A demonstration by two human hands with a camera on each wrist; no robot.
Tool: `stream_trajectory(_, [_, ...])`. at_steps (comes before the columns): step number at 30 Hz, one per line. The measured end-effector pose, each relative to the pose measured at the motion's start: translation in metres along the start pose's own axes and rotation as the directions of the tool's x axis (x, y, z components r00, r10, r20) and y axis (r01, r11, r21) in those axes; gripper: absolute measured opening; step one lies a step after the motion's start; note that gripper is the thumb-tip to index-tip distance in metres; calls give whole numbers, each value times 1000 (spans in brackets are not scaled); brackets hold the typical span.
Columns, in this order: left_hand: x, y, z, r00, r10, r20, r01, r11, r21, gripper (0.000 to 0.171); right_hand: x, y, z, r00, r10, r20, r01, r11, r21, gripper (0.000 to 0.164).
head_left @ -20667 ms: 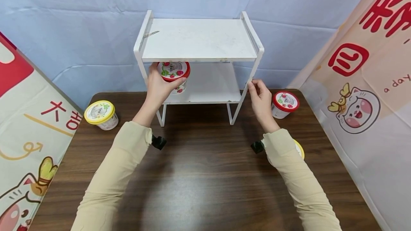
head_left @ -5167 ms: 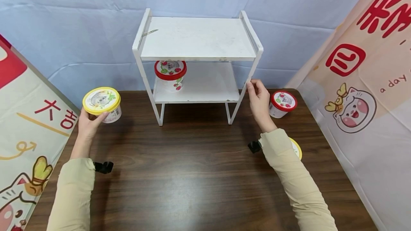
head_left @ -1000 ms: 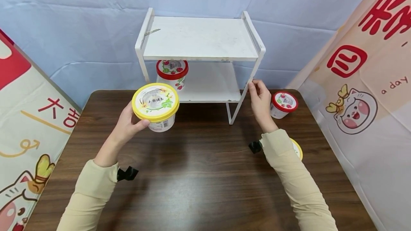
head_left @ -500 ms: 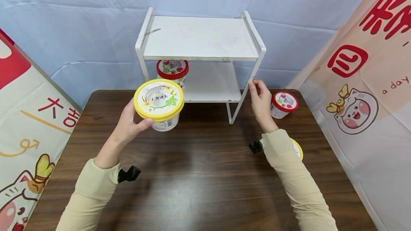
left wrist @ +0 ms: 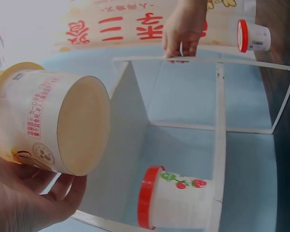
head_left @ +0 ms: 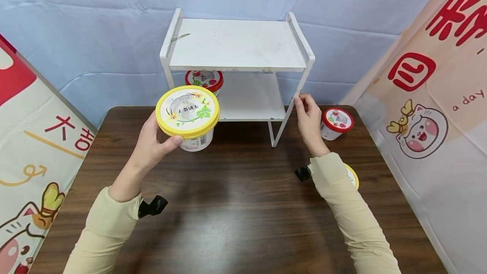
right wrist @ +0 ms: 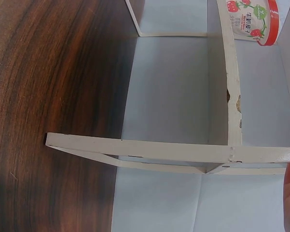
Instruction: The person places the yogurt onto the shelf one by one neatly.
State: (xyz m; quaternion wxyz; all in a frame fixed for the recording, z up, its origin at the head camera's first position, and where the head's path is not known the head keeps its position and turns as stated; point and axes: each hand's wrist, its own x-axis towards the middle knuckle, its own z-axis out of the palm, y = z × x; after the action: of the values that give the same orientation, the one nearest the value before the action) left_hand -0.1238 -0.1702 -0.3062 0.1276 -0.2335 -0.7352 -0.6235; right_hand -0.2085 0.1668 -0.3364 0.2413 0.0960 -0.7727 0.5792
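My left hand (head_left: 146, 145) grips a yellow-lidded ice cream tub (head_left: 187, 111), raised in front of the left side of a white two-tier shelf rack (head_left: 239, 43). The left wrist view shows the bottom of this tub (left wrist: 84, 125) facing the rack, its base bare and pale. Behind it, a red-lidded tub (head_left: 205, 78) with strawberry prints stands upright on the lower tier at the left, partly covered by the held tub in the head view. My right hand (head_left: 310, 117) holds the rack's right front post between thumb and fingers.
Right of the rack, another red-lidded tub (head_left: 337, 124) stands on the dark wooden table (head_left: 243, 215). A second yellow-lidded tub (head_left: 353, 176) is mostly hidden by my right sleeve. The rack's upper tier overhangs the lower one. A blue cloth (head_left: 91, 45) hangs behind.
Earlier my left hand set the red-lidded tub on the lower tier, then picked up the yellow-lidded tub at the left and carried it rightward. Over the last second it rises slightly. My right hand stays put.
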Motion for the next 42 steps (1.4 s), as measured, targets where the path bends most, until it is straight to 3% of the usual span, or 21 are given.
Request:
stream_trajectory(10, [7,13,2,997,6,-77,-9,999,-35,72,1,2,1,1000,-1,-9,1,1000,10,22])
stream_trajectory(26, [23,31,4,989,41,-144,-55,995,-89,62,0,1,0,1000,-5,-12,5,1000,-10,21])
stream_trajectory(42, [38,39,2,978,42,-205,-48,998,-25,66,0,0,-1,1000,-6,0,6,1000,-8,23])
